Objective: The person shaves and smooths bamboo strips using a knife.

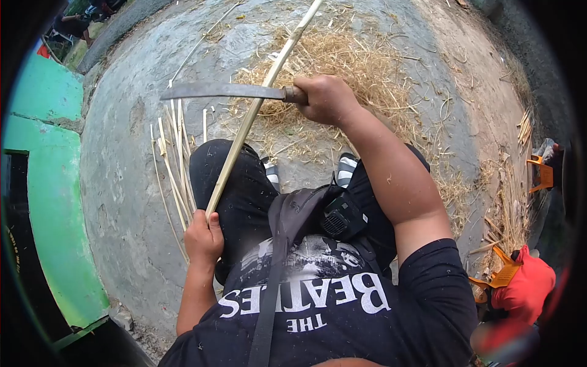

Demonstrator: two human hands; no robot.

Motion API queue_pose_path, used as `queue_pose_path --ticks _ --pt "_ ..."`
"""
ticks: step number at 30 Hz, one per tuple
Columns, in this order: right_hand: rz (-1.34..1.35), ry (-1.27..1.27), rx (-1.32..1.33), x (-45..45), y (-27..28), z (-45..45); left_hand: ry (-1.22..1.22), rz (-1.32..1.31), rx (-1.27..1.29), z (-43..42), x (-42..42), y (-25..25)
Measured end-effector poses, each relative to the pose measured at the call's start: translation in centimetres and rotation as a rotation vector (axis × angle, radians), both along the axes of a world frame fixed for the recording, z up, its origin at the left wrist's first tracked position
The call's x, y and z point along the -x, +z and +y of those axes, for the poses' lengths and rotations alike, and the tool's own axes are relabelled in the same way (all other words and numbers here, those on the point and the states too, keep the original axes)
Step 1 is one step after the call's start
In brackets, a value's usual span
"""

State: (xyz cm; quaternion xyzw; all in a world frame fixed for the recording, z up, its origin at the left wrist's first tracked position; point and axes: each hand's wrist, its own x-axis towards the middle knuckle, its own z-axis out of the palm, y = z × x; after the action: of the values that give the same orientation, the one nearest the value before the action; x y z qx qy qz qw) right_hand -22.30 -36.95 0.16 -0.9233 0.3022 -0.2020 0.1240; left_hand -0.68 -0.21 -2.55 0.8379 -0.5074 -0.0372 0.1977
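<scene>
A long pale bamboo strip [247, 122] slants up from my lap and runs out past the top of the view. Its lower end is gripped in my left hand [204, 237], beside my left knee. My right hand [325, 100] is closed round the wooden handle of a long knife [214, 90]. The knife's curved blade points left and crosses the strip; whether its edge bites into the wood I cannot tell. Several thin bamboo strips [177, 156] lie on the ground to the left of my knee.
A heap of curly shavings [348, 61] covers the concrete ahead. A green wall [52, 183] stands at the left. On the right are more split strips [504, 202], an orange chair [541, 174] and a person in red [529, 281] on another orange chair [502, 272].
</scene>
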Motion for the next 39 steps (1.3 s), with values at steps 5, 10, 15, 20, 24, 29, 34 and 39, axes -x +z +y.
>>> queue_pose_path --ticks 5,10,15,20,24,29,34,39 --pt "-0.122 -0.246 -0.237 1.0 -2.9 -4.3 -0.005 0.077 0.01 0.0 -0.3 0.7" --pt "0.008 -0.341 -0.274 1.2 -2.1 -4.2 0.022 0.077 -0.075 -0.1 0.1 2.5" --pt "-0.044 -0.204 -0.313 1.1 -0.7 -2.6 0.036 0.282 -0.098 0.4 -0.8 3.1" --pt "-0.154 -0.138 -0.348 1.2 -0.6 -2.0 0.192 0.715 -0.272 0.3 -2.1 3.8" --pt "-0.27 -0.019 -0.587 1.8 0.7 -1.9 0.102 0.609 -0.255 1.1 -3.5 3.2" --pt "-0.23 0.027 -0.445 2.9 3.4 -0.7 0.134 0.382 -0.037 1.4 0.3 4.5" --pt "0.175 -0.063 -0.182 2.8 4.5 1.2 0.182 0.294 0.019 3.0 0.6 3.3" --pt "0.1 0.104 -0.058 0.8 2.5 2.9 0.117 0.28 0.02 3.5 1.3 2.4"
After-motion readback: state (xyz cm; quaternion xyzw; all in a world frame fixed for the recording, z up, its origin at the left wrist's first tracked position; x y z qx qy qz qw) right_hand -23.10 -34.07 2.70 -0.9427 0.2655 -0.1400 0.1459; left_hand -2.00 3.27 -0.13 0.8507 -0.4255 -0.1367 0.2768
